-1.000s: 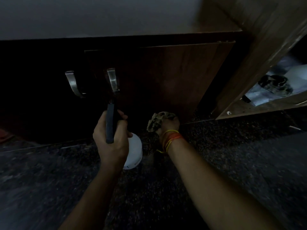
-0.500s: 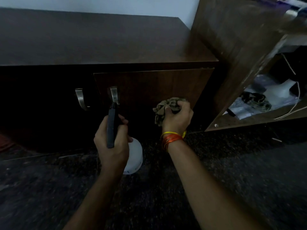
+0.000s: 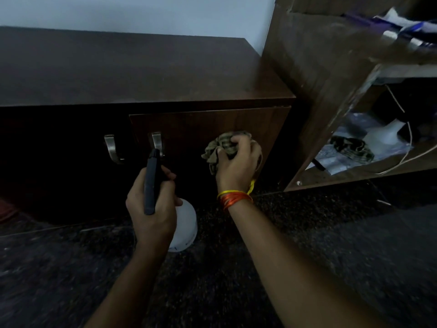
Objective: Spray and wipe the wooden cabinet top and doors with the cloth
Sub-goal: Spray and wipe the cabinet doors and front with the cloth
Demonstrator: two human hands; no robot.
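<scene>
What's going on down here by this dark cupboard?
A person is cleaning a low wooden cabinet. Their right hand grips a bunched-up cloth against the front of the right-hand door. Their left hand holds a spray bottle, its dark nozzle pointing at the doors near the metal handles. An open shelf unit stands just to the right.
</scene>
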